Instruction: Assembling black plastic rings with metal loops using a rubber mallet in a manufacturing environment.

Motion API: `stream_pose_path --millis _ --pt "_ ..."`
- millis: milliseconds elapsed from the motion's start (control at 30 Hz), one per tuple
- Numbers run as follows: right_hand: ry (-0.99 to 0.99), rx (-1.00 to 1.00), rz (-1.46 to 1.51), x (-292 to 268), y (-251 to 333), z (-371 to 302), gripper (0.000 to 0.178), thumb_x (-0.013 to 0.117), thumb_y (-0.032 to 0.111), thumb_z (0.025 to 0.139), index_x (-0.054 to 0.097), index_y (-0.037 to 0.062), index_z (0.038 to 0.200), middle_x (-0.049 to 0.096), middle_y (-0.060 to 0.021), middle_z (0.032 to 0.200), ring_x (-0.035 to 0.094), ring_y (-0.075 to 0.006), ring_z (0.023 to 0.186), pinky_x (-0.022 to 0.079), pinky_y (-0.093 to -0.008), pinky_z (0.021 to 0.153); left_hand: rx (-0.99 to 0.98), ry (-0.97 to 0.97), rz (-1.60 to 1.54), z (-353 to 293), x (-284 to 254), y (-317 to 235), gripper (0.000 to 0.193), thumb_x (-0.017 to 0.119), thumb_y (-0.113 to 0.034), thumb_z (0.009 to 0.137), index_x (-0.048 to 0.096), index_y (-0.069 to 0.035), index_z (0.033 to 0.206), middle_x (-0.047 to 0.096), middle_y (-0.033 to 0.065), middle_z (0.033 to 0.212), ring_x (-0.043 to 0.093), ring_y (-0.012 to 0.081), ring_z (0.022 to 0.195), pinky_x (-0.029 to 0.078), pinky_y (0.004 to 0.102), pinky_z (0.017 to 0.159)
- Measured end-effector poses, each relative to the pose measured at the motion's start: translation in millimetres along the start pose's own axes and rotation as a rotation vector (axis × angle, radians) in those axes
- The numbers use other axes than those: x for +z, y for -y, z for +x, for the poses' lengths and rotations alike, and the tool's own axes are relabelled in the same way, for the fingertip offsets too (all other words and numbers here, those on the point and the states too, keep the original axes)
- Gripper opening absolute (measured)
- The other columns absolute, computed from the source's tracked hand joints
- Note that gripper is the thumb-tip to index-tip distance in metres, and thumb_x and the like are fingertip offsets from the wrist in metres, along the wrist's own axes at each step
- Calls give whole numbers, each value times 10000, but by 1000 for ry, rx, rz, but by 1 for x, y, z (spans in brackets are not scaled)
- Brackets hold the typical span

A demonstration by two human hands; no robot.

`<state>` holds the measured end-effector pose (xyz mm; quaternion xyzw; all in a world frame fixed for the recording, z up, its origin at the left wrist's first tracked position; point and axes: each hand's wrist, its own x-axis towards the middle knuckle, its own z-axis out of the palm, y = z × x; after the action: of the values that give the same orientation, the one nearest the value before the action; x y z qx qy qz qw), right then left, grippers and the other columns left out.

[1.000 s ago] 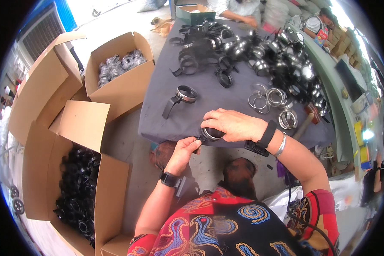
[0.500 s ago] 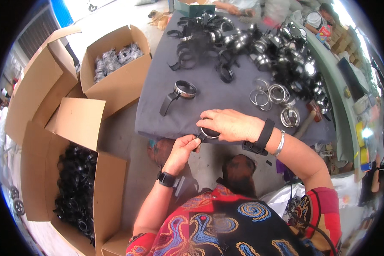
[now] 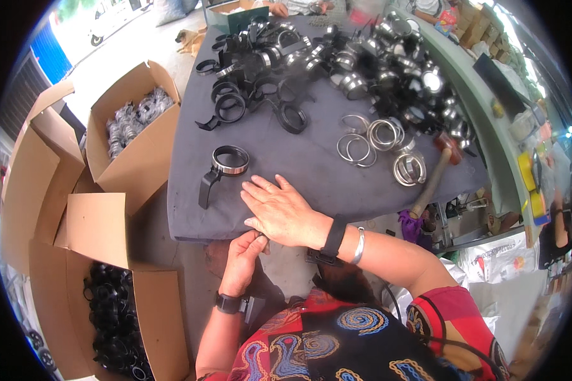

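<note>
At the near edge of the grey-covered table, my left hand (image 3: 241, 259) is closed, thumb and fingers pinching the dark end of a black handled ring; the rest of that piece is hidden. Over it lies my right hand (image 3: 283, 214), palm down with fingers stretched and spread, its thumb close to the left fingertips. Just beyond the right fingertips stands a black handled ring with a silver band (image 3: 230, 160), its handle pointing toward me. Loose silver rings (image 3: 386, 134) lie farther right, beside a mallet (image 3: 431, 182) with a reddish head.
A large pile of black and silver handled rings (image 3: 346, 60) covers the table's far side. On the left, one cardboard box (image 3: 130, 168) holds wrapped silvery parts; a nearer box (image 3: 162, 317) holds black parts. Another person's hand (image 3: 278, 9) shows at the far edge. A dog (image 3: 189, 42) lies beyond.
My view has shifted, so the table sits lower and farther left. My right hand has gone from curled around the ring to lying flat over it; the left keeps its pinch.
</note>
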<state>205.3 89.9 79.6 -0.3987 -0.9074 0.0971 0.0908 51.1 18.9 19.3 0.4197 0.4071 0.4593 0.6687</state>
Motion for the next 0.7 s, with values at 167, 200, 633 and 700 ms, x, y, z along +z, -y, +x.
stream_pose_path --millis 167,200,633,700 --pt "-115 -1 -39 1 1 -1 575 516 385 922 476 -21 1327 440 -171 1421 331 -326 1370 271 -565 1084 -28 37 57 -1 -6 -3 216 539 -199 970 627 -11 913 603 16 776 535 98 714 422 241 692" --pt "-138 -7 -46 2 -2 -1 575 516 385 922 476 -21 1327 440 -171 1421 331 -326 1370 271 -565 1084 -39 23 53 -1 -6 1 206 536 -193 971 624 -19 905 600 17 770 540 100 712 422 240 689" --pt "-77 -65 456 -97 -51 -44 558 737 245 684 567 67 1185 532 -159 1102 547 -328 1051 461 -395 915 544 -463 558 -3 18 -63 207 605 -52 882 603 -6 1084 601 24 930 538 105 783 453 246 733" --pt "-153 112 340 -101 -60 -40 580 748 289 694 565 47 1189 545 -169 1095 550 -323 1050 460 -390 909 626 -586 710 9 10 -76 251 624 -43 859 600 -1 1105 612 44 947 550 118 779 465 255 735"
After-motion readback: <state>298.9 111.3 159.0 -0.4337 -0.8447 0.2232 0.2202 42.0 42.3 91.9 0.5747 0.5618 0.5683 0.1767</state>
